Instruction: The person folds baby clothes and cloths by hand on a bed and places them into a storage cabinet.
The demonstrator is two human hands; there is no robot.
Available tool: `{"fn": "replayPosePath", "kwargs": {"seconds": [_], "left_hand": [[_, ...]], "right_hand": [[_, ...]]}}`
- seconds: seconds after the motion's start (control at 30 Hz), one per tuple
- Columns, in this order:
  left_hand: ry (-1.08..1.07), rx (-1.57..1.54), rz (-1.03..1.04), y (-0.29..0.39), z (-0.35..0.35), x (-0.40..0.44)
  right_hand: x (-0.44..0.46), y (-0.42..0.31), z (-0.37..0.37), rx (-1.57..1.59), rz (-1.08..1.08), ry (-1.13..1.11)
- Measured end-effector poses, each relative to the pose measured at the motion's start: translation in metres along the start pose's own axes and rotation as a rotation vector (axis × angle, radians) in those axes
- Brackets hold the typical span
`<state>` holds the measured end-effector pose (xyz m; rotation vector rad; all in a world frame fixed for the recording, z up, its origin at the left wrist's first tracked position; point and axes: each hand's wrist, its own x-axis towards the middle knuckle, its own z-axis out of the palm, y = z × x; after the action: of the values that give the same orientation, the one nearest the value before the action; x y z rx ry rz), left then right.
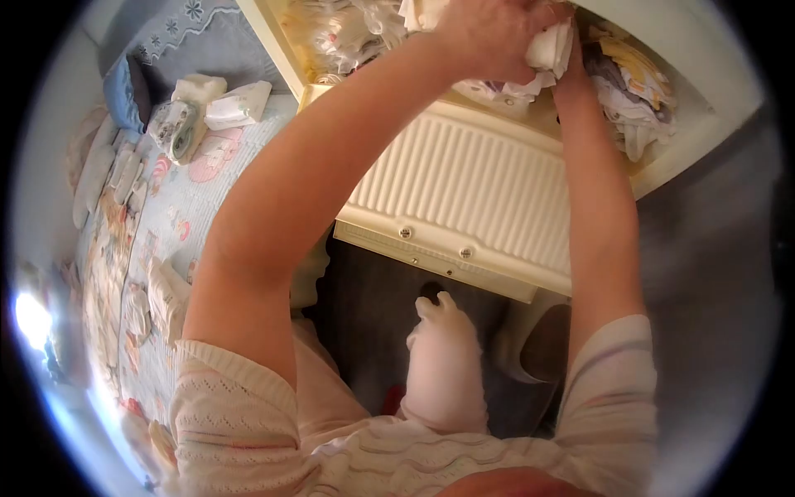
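Both my arms reach up into a cream cabinet (687, 141) at the top of the view. My left hand (489, 37) is at a rolled white cloth (551, 48), its fingers curled against the cloth's left side. On the cloth's right side is my right hand (570, 66), mostly hidden behind the cloth and cut by the shade. More white folded cloths (505, 93) lie just under my left hand. To the right sits a pile of yellow, grey and white cloths (633, 91). Crumpled light clothes (348, 33) fill the left side of the cabinet.
Below the cabinet opening is a ribbed cream drawer front (464, 178) with two round fittings. On the left a bed with a patterned cover (199, 199) holds folded clothes, white packs (238, 105) and a blue cushion (124, 95). My knee is beneath the drawer.
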<state>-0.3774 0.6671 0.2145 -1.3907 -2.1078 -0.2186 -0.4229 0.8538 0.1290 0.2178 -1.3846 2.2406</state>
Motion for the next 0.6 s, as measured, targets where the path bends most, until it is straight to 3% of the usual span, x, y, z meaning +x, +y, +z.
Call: {"fn": "replayPosePath", "kwargs": {"seconds": [0.2, 0.33, 0.43, 0.57, 0.6], "left_hand": [[-0.114, -0.191, -0.105, -0.041, 0.068, 0.016], [-0.193, -0.299, -0.118, -0.049, 0.046, 0.038], [-0.119, -0.156, -0.112, -0.056, 0.041, 0.046], [-0.354, -0.173, -0.196, -0.052, 0.054, 0.038], [-0.242, -0.211, -0.173, -0.053, 0.053, 0.032]], "right_hand": [[0.028, 0.021, -0.018, -0.019, 0.06, 0.084], [0.039, 0.025, -0.03, -0.008, 0.1, 0.11], [0.046, 0.028, -0.037, 0.002, 0.128, 0.119], [0.049, 0.033, -0.045, 0.002, 0.144, 0.134], [0.046, 0.034, -0.047, 0.003, 0.149, 0.139]]}}
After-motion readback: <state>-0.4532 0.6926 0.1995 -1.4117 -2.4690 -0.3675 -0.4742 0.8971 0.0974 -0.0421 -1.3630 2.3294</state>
